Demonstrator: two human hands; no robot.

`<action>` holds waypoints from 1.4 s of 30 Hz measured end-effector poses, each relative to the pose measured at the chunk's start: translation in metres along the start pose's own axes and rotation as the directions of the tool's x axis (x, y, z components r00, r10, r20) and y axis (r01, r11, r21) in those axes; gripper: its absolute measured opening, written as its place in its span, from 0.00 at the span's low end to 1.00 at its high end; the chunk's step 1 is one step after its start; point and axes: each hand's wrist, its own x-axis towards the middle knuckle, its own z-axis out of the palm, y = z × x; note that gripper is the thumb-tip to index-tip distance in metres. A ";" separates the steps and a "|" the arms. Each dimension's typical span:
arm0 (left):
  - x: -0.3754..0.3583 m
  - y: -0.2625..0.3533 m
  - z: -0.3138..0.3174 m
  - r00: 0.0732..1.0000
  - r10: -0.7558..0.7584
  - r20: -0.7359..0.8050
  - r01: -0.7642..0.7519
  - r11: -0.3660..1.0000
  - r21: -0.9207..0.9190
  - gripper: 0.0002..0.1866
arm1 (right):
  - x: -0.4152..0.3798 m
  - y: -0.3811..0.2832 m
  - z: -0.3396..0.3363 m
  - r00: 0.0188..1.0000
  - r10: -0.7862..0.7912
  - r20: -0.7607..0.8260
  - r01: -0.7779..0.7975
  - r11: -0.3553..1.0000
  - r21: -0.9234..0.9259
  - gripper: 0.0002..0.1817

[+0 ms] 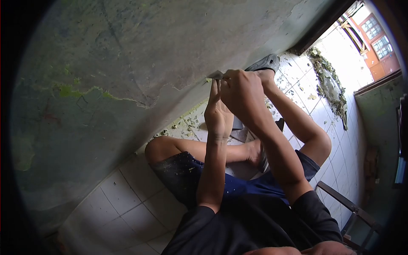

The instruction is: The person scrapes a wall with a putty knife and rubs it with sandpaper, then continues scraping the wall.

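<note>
Person seated on the tiled floor (127, 199), legs drawn up, facing a peeling wall (127, 63). Right hand (243, 95) is wrapped closed around the handle of a scraper (216, 75), blade edge meeting the wall at the ragged paint line. Left hand (218, 114) is raised just beside it, fingers (213, 91) extended upward touching the blade, not clenched. For a clean pass, the blade wants a shallow angle, with steady two-handed pressure along the lifted edge. Paint flakes (187, 123) lie scattered on the tiles below. No containers visible; a debris pile (329, 85) lies by the doorway
</note>
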 end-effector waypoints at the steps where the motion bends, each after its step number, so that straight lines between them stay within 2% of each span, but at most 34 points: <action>1: 0.002 0.002 0.002 1.000 0.003 0.003 -0.003 1.000 -0.002 0.37 | -0.005 -0.006 -0.007 0.999 0.016 -0.048 -0.013 0.998 0.062 0.12; 3: -0.005 0.004 0.006 0.999 -0.030 -0.024 0.031 0.999 0.044 0.39 | -0.008 -0.007 -0.005 0.996 0.038 -0.079 -0.028 0.992 0.126 0.12; 5: -0.001 -0.001 -0.004 0.997 -0.057 -0.051 0.060 0.997 0.044 0.40 | 0.003 0.001 0.005 1.000 0.009 0.015 -0.009 1.000 0.005 0.12; 6: 0.002 -0.003 -0.007 0.999 -0.037 -0.023 0.038 0.999 0.019 0.39 | 0.002 -0.001 -0.002 1.000 0.011 0.003 -0.011 1.000 0.004 0.12; 7: 0.003 -0.001 -0.002 1.000 -0.017 -0.004 0.017 1.000 -0.010 0.38 | -0.005 -0.008 -0.010 0.998 0.017 -0.057 -0.013 0.997 0.073 0.12; 8: 0.000 0.001 0.003 0.999 -0.011 -0.043 0.013 0.998 0.067 0.38 | -0.007 -0.012 -0.014 0.993 0.020 -0.112 -0.004 0.990 0.141 0.12; 9: -0.002 0.000 0.001 0.998 -0.012 -0.054 0.016 0.998 0.064 0.38 | -0.006 -0.008 -0.006 0.995 0.023 -0.101 -0.009 0.990 0.141 0.12; 11: -0.001 -0.001 -0.002 0.997 -0.011 -0.073 0.016 0.998 0.062 0.26 | 0.004 0.003 0.013 1.000 0.003 -0.010 -0.003 1.000 0.008 0.13; 14: 0.000 0.001 0.011 0.993 0.014 -0.118 -0.006 0.998 0.065 0.23 | -0.007 -0.008 -0.011 0.996 -0.003 -0.089 0.014 0.993 0.119 0.12; 16: -0.006 0.002 0.008 0.984 0.000 -0.177 0.007 0.999 0.042 0.23 | -0.004 -0.002 0.004 0.999 -0.005 -0.039 0.007 0.998 0.062 0.12; 17: -0.004 0.002 -0.001 0.994 -0.031 -0.108 0.035 0.999 0.037 0.29 | 0.000 0.002 0.011 1.000 -0.003 -0.015 0.003 1.000 0.004 0.12; 18: -0.002 0.002 -0.002 0.997 -0.064 -0.039 0.065 0.997 0.032 0.39 | 0.006 -0.001 0.010 0.998 0.011 0.067 -0.011 1.000 -0.004 0.12; 19: -0.001 0.002 -0.001 0.997 -0.067 -0.033 0.068 0.997 0.036 0.39 | 0.002 -0.001 0.004 0.998 0.013 0.059 -0.013 1.000 -0.003 0.12; 21: -0.002 0.003 0.000 0.999 -0.023 -0.044 0.026 0.998 0.062 0.41 | -0.009 -0.005 -0.007 0.998 0.017 -0.067 -0.007 0.990 0.144 0.13; 22: -0.003 0.006 0.006 0.996 -0.037 -0.085 0.046 0.993 0.107 0.41 | -0.010 -0.005 -0.003 0.997 0.034 -0.076 -0.023 0.989 0.143 0.13; 23: -0.006 0.004 0.001 0.994 -0.040 -0.098 0.050 0.993 0.106 0.41 | -0.009 -0.005 0.000 0.997 0.038 -0.064 -0.029 0.989 0.145 0.13; 25: -0.002 0.001 0.000 1.000 -0.005 -0.022 0.007 0.997 0.080 0.39 | 0.002 -0.002 -0.002 0.999 -0.007 0.036 0.008 1.000 -0.008 0.13; 26: -0.003 -0.001 0.001 1.000 0.001 -0.026 0.001 0.999 0.054 0.39 | -0.001 -0.003 -0.005 1.000 -0.004 0.030 0.004 1.000 -0.009 0.13; 28: -0.001 0.004 0.009 0.998 -0.026 -0.062 0.029 0.999 0.042 0.40 | -0.008 -0.010 -0.012 0.996 0.005 -0.088 0.006 0.993 0.121 0.13; 29: -0.005 0.004 0.009 0.992 -0.066 -0.107 0.070 0.997 0.034 0.40 | -0.008 -0.006 -0.004 0.997 0.010 -0.080 0.000 0.993 0.120 0.13; 31: -0.008 0.000 0.000 0.995 -0.049 -0.082 0.053 0.998 0.046 0.39 | 0.004 -0.001 0.012 0.999 -0.012 0.046 0.013 1.000 -0.022 0.13; 33: -0.002 -0.004 -0.010 1.000 -0.004 -0.026 0.005 0.999 0.051 0.36 | -0.004 0.001 0.008 0.999 -0.038 -0.009 0.038 0.999 0.032 0.13; 35: -0.008 -0.002 -0.002 0.997 -0.012 -0.080 0.021 0.993 0.112 0.38 | -0.012 -0.009 -0.007 0.994 0.021 -0.108 -0.005 0.989 0.146 0.13; 36: -0.008 -0.002 -0.002 0.996 -0.017 -0.088 0.027 0.994 0.109 0.39 | -0.006 -0.009 -0.001 0.998 0.011 -0.059 -0.006 0.997 0.077 0.13; 39: -0.003 0.000 0.003 1.000 0.011 -0.029 -0.007 0.991 0.132 0.39 | -0.003 -0.004 -0.010 1.000 -0.013 -0.005 0.013 0.997 0.079 0.13; 42: -0.010 0.003 0.006 0.998 0.002 -0.056 0.006 0.988 0.152 0.39 | -0.003 -0.004 0.006 1.000 -0.010 -0.013 0.011 0.997 0.074 0.13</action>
